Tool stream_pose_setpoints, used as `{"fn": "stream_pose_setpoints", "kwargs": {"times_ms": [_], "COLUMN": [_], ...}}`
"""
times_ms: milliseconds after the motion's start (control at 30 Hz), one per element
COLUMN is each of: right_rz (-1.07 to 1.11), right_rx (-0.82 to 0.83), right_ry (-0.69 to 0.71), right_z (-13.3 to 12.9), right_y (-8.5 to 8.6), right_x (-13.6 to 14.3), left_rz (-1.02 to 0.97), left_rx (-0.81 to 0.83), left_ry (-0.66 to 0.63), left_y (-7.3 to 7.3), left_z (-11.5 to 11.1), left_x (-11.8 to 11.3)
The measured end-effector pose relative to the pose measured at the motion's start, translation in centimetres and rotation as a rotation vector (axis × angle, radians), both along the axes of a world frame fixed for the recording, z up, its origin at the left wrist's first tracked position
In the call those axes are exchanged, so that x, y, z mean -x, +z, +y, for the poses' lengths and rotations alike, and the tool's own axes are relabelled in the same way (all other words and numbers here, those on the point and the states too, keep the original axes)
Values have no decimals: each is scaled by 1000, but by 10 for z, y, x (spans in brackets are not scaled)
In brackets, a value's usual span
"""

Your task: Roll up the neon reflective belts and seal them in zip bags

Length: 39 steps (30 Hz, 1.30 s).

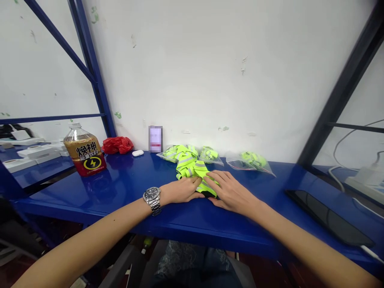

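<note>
A bunched fluorescent-yellow reflective strap with silver-grey stripes and a black end lies at the middle of the blue table. On its near end, my left hand pinches the fabric with bent fingers, thumb toward the table edge. From the other side, my right hand grips the same end, its fingers laid over the strap and its thumb low at the near edge. The fingertips partly cover the fabric between the hands. Behind it are similar yellow straps in clear plastic bags, one bag in the middle and another farther right.
A large drink bottle stands at the left beside a red plastic bag. A white earphone case and an upright phone are near the wall. At right lies a dark tablet-like device with a white cable.
</note>
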State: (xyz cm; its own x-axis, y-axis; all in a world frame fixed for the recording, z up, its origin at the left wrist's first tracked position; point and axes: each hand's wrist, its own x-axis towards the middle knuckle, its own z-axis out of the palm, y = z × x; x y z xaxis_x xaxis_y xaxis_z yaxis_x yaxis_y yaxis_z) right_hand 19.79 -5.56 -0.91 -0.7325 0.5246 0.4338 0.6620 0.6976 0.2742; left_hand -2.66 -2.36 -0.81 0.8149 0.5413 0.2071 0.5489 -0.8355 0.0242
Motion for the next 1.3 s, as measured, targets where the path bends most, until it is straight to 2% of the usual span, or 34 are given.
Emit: {"fn": "stream_pose_setpoints", "kwargs": {"times_ms": [100,233,400,500,633,767,900,1033,1200,1300], "right_rz": [-63,-26,155,244,298,372,523,616,730,736], "right_rx": [35,210,457,510,522,536,547,567,754,805], "right_ry": [94,131,75,46,86,46,13,25,-66,-135], "right_z": [15,28,23,20,18,15,17,28,48,58], "right_y": [1,-6,-6,-3,-5,-7,-1,4,-3,-5], "right_x": [3,5,7,8,11,16,24,32,36,39], "left_rz": [36,-9,-185,-295,-352,-424,-503,-487,-439,-511], "left_rx": [-56,-41,84,48,33,32,146,164,225,308], "left_ry": [35,57,26,38,104,178,241,346,456,426], "left_y": [-2,-4,-8,-14,-20,-15,-8,-4,3,4], "left_z": [-2,-5,-6,-5,-3,-3,-1,2,9,17], "left_x": [-1,1,3,3,3,1,1,1,1,3]}}
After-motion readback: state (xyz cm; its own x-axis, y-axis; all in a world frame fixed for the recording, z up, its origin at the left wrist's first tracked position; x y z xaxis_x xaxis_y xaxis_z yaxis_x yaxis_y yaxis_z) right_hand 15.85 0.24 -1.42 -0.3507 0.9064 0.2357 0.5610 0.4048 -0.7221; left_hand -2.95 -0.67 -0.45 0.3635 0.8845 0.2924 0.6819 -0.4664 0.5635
